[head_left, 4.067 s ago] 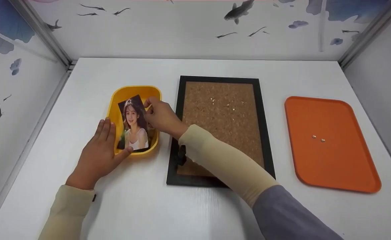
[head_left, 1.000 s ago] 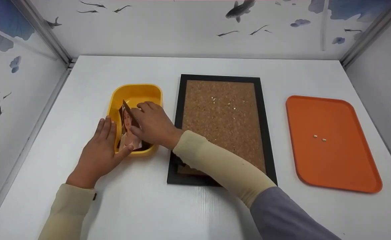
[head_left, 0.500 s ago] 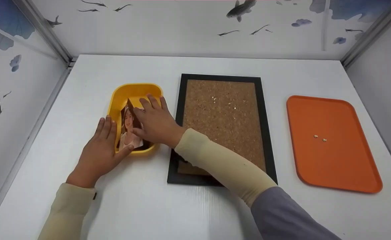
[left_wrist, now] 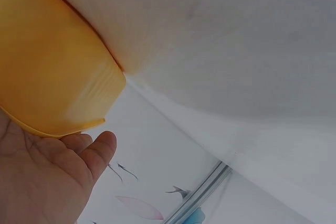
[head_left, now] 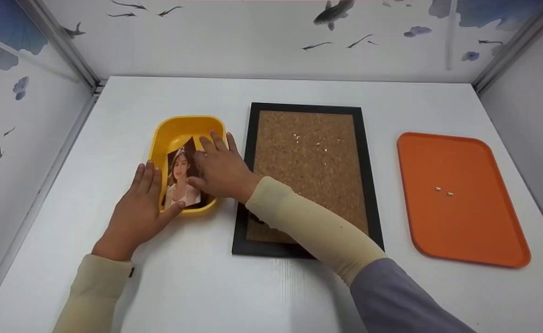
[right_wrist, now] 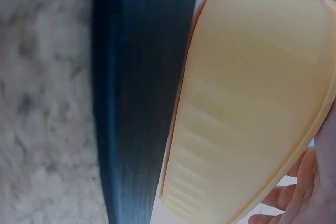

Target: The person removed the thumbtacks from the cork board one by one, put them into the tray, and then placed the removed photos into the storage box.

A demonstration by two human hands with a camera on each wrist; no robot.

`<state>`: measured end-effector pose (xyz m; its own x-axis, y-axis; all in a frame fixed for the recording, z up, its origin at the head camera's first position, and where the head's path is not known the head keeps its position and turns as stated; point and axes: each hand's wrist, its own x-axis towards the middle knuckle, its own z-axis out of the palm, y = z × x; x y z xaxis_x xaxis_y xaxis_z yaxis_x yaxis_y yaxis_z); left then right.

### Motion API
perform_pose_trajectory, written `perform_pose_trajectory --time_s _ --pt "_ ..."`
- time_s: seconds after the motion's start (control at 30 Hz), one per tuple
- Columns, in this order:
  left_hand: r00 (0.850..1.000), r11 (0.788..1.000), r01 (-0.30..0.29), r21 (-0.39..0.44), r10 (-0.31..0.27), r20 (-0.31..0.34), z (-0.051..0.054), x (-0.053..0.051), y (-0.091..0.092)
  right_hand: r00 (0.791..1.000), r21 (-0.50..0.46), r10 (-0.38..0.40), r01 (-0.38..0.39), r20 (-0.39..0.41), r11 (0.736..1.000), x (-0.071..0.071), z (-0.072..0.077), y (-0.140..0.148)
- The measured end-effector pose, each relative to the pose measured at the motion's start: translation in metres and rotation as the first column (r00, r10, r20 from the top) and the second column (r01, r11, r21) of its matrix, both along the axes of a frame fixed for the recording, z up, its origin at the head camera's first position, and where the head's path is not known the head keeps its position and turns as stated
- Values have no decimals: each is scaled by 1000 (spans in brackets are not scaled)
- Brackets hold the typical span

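Note:
In the head view, a portrait photo [head_left: 182,180] lies tilted inside a yellow plastic bin [head_left: 165,132]. My right hand [head_left: 223,171] is over the bin's right side. Its thumb and index finger touch the photo's right part, apart from each other, while the other fingers spread toward the far right rim. My left hand [head_left: 137,210] rests against the bin's left side, fingers straight and thumb at the near rim. The left wrist view shows that hand [left_wrist: 47,174] below the bin's yellow wall [left_wrist: 58,56]. What lies under the right palm is hidden.
A black-framed cork board [head_left: 311,152] lies right of the bin, with small pale pins on it, under the right forearm. Farther right is an orange tray [head_left: 465,226] bearing two small metallic pins [head_left: 443,191]. Patterned white panels border the white table [head_left: 206,286].
Earlier, the right hand pinched the photo's right edge above the bin. The photo went lower, bent under the hand, and has since flattened and swung right as the fingers spread. The left hand stayed.

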<state>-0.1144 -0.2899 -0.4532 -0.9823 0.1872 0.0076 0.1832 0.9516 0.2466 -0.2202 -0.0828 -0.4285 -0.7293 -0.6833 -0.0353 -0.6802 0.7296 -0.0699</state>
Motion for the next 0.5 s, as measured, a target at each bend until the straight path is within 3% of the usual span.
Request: perform_pose_trajectory --time_s 0.5 --pt "1000 1000 1 -24 -1 12 4 2 1 999 -4 -8 8 -34 1000 0 -3 1"
